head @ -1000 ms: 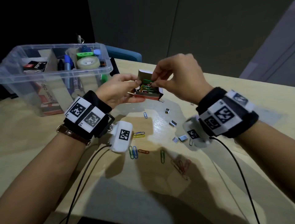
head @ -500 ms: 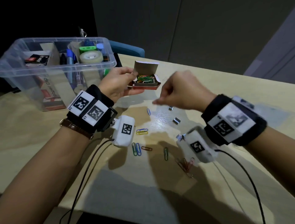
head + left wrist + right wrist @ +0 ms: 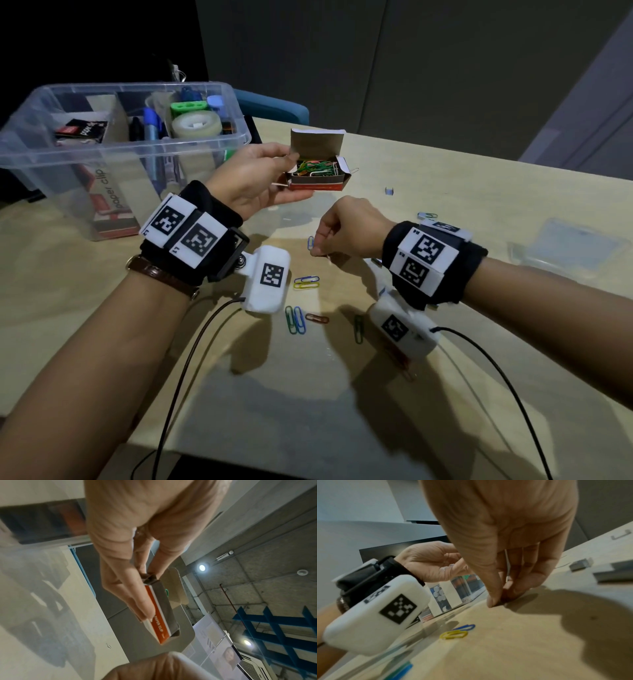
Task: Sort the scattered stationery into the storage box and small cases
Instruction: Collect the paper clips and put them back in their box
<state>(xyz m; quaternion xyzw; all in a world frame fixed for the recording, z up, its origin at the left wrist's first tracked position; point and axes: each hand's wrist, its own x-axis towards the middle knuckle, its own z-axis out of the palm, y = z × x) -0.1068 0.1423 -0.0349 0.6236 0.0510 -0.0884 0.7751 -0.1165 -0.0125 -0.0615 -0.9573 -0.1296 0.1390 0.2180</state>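
The open paper clip box (image 3: 317, 174) is held above the table (image 3: 445, 192) by the left hand (image 3: 253, 178), thumb and fingers clamped on its sides. At its 5 o'clock, the right hand (image 3: 346, 236) is lowered, fingertips (image 3: 493, 601) pinched at the tabletop, possibly on a clip.

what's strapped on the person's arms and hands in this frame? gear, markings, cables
Both forearms are bare, no sleeves or gloves. Each wrist wears a black band carrying white square-code tags, plus a white camera pod with its own black code marker. The right band and pod match. A dark cable trails from each pod. The left wrist also has a brown leather watch strap.
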